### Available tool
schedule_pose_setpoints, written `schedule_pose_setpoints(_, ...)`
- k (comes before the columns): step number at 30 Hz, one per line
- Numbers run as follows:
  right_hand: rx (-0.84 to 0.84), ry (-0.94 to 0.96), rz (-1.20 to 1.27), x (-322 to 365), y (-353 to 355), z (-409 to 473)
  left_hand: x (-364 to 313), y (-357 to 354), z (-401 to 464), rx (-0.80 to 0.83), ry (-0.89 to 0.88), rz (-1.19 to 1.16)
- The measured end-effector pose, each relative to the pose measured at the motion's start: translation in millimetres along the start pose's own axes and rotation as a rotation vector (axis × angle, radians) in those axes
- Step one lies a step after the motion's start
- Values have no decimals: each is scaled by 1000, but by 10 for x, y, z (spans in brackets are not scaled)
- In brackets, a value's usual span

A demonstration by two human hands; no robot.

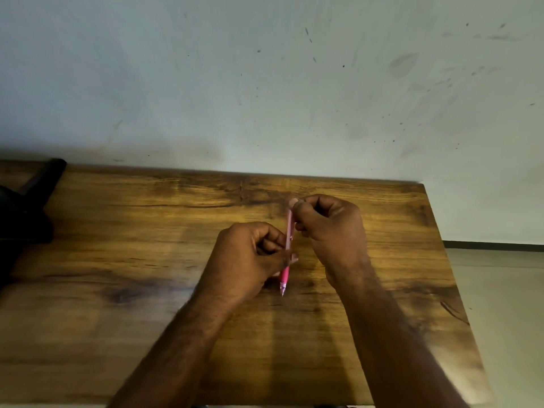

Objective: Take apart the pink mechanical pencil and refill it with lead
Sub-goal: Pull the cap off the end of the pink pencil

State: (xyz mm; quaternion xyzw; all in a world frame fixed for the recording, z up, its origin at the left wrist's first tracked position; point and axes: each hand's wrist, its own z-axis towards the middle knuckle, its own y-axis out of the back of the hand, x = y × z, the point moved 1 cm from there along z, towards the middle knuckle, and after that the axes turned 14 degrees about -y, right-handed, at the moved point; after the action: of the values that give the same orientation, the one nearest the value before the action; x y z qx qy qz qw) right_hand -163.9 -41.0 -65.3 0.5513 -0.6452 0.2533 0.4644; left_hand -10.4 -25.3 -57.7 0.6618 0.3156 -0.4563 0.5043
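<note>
The pink mechanical pencil [287,245] is held nearly upright above the middle of the wooden table [147,260], clear tip pointing down toward me. My left hand [250,266] pinches the lower barrel just above the darker pink grip. My right hand [329,231] closes its fingertips around the top end, where the pale cap shows. No lead or lead case is visible.
A black object [26,207] rests at the table's far left corner. A pale wall rises right behind the table. The table's right edge [450,275] drops off to a light floor.
</note>
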Motion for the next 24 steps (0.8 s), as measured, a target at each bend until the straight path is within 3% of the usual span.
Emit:
schedule_pose_setpoints(10,-132,32,137,16,106,49,-20,-20,-29,72,-13,46)
schedule_pose_setpoints(17,-185,-66,-631,-138,56,72,91,128,25,-84,19,-29)
schedule_pose_setpoints(24,-188,-82,-766,-125,-40,55,109,96,38,-52,23,-24)
